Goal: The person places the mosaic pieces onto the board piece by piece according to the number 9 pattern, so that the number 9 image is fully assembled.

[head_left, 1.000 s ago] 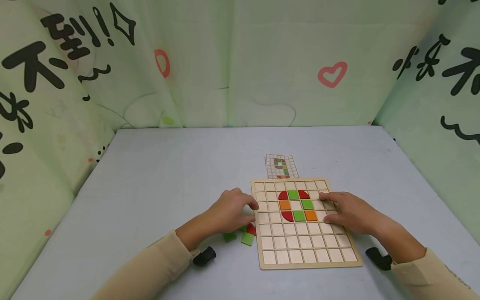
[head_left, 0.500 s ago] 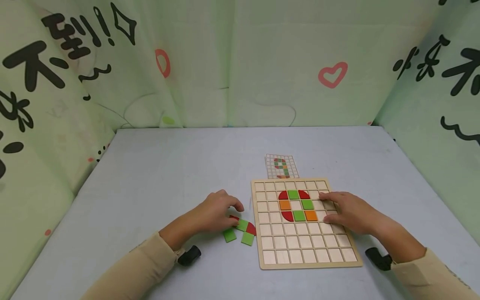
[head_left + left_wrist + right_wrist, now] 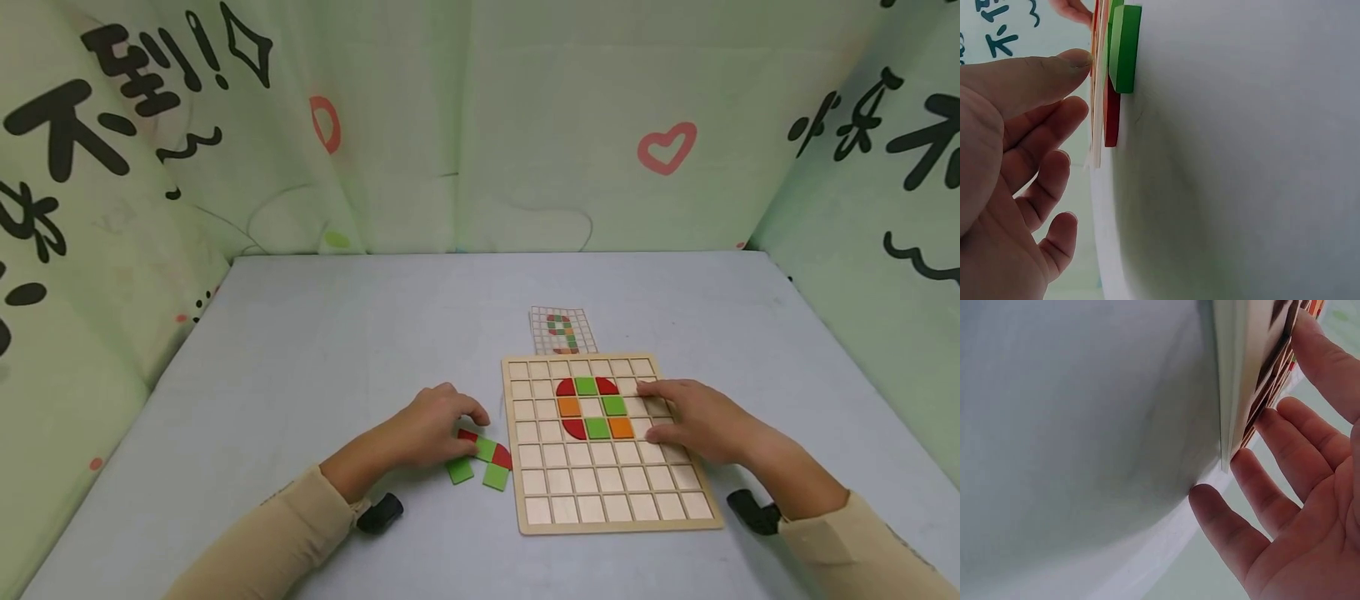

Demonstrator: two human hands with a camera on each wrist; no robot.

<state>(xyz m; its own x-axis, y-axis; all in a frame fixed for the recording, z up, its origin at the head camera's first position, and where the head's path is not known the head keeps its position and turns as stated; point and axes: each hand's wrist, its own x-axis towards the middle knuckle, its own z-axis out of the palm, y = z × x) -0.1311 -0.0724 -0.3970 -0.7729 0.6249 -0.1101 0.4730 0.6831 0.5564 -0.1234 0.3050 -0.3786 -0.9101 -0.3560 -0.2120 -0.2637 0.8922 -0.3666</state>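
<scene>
A wooden grid board [image 3: 615, 508] lies flat, with red, green and orange tiles forming a ring in its upper squares. My right hand [image 3: 708, 421] rests at its right edge, fingers extended, thumb and index finger reaching over the grid. Left of the board lie loose tiles, among them a green square [image 3: 495, 477], another green square [image 3: 460, 471] and a red rounded piece [image 3: 502, 456]. My left hand [image 3: 427, 429] is over this group, thumb and fingers apart and loosely bent. In the left wrist view nothing sits between them, and the thumb is near a green tile [image 3: 1124, 50].
A small printed card [image 3: 551, 333] shows a coloured grid pattern and lies just beyond the board. A white-covered table [image 3: 337, 333] carries everything. Printed green curtains [image 3: 525, 125] stand behind it and at both sides.
My left hand has moved left from the board's left edge to the loose tiles, then stayed there, uncovering more of them. My right hand and the tile ring have kept their places.
</scene>
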